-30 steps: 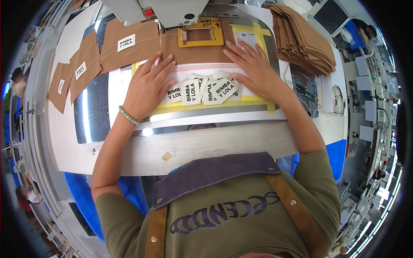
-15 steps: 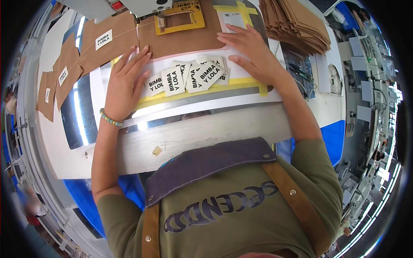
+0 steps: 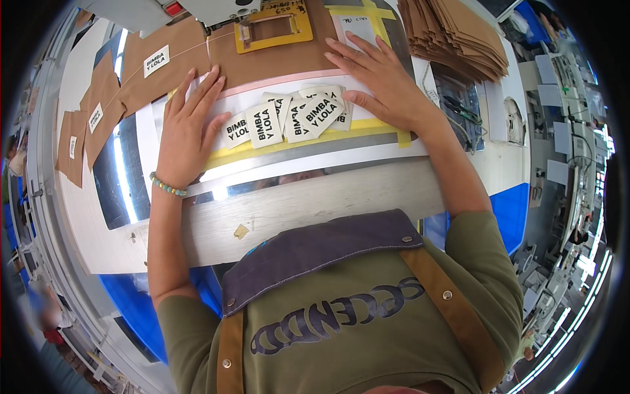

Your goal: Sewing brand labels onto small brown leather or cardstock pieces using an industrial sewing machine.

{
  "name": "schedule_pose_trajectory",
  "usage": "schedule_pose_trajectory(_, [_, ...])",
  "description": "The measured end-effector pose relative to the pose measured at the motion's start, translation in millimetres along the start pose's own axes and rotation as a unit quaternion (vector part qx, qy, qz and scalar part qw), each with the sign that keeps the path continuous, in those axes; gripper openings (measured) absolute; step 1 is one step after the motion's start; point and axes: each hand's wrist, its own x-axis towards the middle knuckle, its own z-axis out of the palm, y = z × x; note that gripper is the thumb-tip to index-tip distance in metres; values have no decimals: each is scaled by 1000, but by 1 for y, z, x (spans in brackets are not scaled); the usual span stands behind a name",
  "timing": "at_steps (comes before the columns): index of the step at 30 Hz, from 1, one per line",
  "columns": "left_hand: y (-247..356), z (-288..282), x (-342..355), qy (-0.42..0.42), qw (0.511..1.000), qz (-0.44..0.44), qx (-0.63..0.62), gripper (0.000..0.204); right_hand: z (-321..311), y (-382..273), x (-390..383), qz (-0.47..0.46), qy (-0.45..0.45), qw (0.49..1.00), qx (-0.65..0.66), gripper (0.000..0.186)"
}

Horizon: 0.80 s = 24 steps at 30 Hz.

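My left hand (image 3: 184, 134) rests with spread fingers at the near edge of brown pieces (image 3: 141, 79). My right hand (image 3: 377, 85) is open, fingertips over the right end of the brown piece (image 3: 279, 64) and a white card in yellow tape. A yellow template frame (image 3: 298, 36) lies on that piece beside the sewing machine's needle area. Between my hands several white labels with black print (image 3: 266, 131) lie overlapping on white sheeting (image 3: 230, 164) with yellow tape, below a pink strip.
The machine head (image 3: 144, 10) overhangs the back. A stack of brown pieces (image 3: 453, 39) lies at back right, with a metal tool (image 3: 462, 131) below. Labelled brown pieces trail leftward. Blue bins (image 3: 505, 217) sit below the table edge. A blurred person (image 3: 49, 312) is at far left.
The view has shifted, putting the table higher and more leftward in the picture. My hands moved slightly rightward relative to the template, my right fingertips a little farther back. Both stay open.
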Motion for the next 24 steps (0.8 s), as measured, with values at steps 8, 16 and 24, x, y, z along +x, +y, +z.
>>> schedule_pose_trajectory(8, [-1,-4,-3,34,999,1,-31,59,-3,-2,-1,-4,7,1000,20,65])
schedule_pose_trajectory(16, [0,-2,-2,41,998,-16,-42,66,-14,-3,-2,-1,2,999,53,61])
schedule_pose_trajectory(24, [-2,-4,-6,-10,1000,-11,4,56,-13,-4,2,-10,-13,999,43,61])
